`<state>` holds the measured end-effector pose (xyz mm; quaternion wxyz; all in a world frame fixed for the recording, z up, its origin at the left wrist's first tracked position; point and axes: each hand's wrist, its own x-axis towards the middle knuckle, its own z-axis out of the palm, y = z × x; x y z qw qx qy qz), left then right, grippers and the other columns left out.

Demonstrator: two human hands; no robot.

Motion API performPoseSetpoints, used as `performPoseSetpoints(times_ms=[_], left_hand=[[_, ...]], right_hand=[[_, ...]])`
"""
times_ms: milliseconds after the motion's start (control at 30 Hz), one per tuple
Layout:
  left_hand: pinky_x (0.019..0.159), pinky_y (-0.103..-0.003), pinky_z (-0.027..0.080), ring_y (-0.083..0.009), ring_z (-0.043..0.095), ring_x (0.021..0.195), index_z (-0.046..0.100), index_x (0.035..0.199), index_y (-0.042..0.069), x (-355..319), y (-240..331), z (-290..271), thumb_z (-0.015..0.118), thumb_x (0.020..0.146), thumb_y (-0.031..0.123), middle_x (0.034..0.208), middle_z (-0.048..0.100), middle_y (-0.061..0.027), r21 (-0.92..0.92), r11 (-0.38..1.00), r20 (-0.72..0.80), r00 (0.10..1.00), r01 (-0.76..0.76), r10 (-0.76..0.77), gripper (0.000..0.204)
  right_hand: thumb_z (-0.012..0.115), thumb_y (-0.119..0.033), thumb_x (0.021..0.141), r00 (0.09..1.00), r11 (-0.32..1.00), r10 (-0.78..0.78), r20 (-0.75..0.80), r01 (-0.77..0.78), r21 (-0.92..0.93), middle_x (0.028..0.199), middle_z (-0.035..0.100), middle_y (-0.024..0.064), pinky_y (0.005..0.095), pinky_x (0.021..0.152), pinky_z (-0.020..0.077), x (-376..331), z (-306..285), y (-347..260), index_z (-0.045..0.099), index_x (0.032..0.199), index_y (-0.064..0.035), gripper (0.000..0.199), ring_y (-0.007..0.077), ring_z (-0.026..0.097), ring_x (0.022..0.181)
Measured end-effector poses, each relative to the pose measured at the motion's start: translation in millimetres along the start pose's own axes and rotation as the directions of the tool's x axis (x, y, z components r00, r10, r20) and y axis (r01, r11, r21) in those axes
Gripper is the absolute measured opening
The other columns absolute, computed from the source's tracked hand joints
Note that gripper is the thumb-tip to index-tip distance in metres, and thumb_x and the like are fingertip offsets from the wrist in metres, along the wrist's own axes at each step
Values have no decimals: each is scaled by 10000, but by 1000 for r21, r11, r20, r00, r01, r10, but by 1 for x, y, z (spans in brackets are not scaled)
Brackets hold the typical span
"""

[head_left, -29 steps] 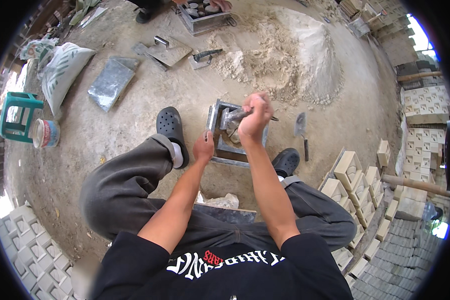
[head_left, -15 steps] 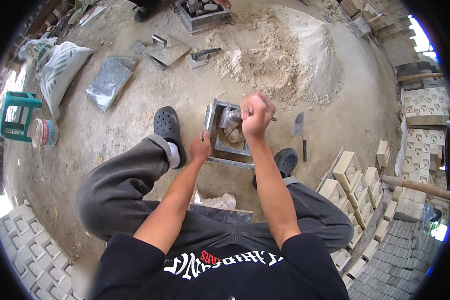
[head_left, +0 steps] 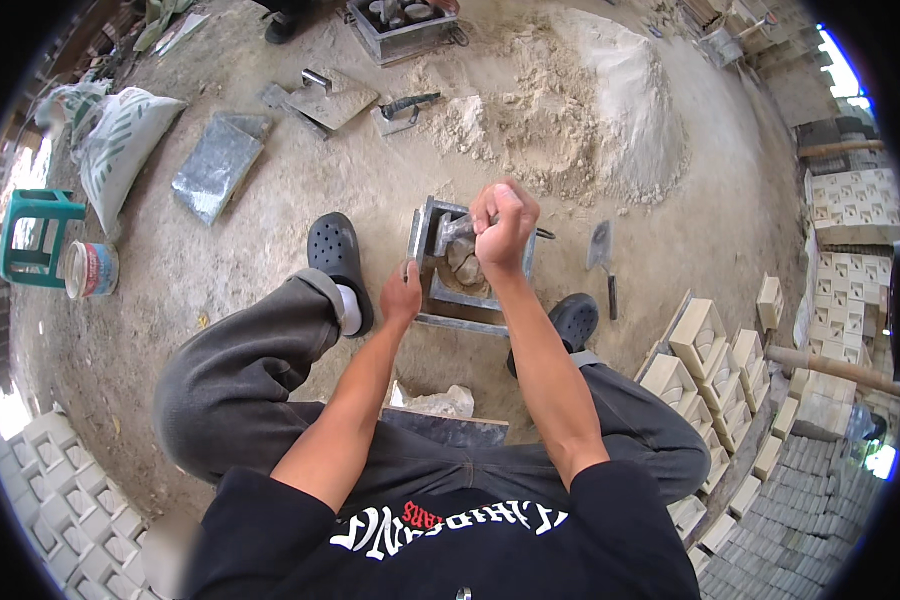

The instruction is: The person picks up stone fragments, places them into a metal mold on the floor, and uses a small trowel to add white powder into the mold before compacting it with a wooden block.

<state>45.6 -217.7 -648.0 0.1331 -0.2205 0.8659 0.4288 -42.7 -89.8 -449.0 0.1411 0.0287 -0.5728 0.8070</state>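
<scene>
A square metal mould (head_left: 440, 290) stands on the sandy ground between my feet, with damp grey mix inside. My right hand (head_left: 503, 222) is clenched around a metal tamper (head_left: 456, 232) held over the mould's opening. My left hand (head_left: 401, 292) rests on the mould's left wall, fingers curled on the rim. The tamper's lower end is partly hidden by my fist.
A trowel (head_left: 602, 262) lies right of the mould. A sand heap (head_left: 590, 110) rises behind it. Moulded blocks (head_left: 710, 350) are stacked at right and lower left. A sack (head_left: 120, 140), green stool (head_left: 32, 235) and tin (head_left: 92, 270) sit at left.
My right fist with the tamper has risen and shifted slightly over the mould. My left hand stays on the mould's left wall.
</scene>
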Motion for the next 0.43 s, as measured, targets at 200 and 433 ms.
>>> performPoseSetpoints(times_ms=[200, 433], left_hand=[[828, -495, 489, -411, 640, 971, 667, 1169, 162, 2, 7, 5, 425, 979, 466, 1020, 691, -185, -17, 1000, -8, 1000, -14, 14, 432], [831, -493, 491, -409, 644, 976, 647, 1223, 183, 8, -7, 2, 428, 964, 518, 1032, 690, -194, -17, 1000, -13, 1000, 26, -26, 477]], right_hand=[[450, -173, 906, 998, 998, -57, -39, 56, -28, 513, 402, 0, 253, 430, 255, -7, -7, 13, 387, 596, -68, 333, 70, 332, 442], [477, -260, 908, 998, 984, -51, -41, 57, 167, 515, 409, 26, 265, 427, 287, 11, 7, -16, 384, 619, -81, 352, 100, 360, 431]])
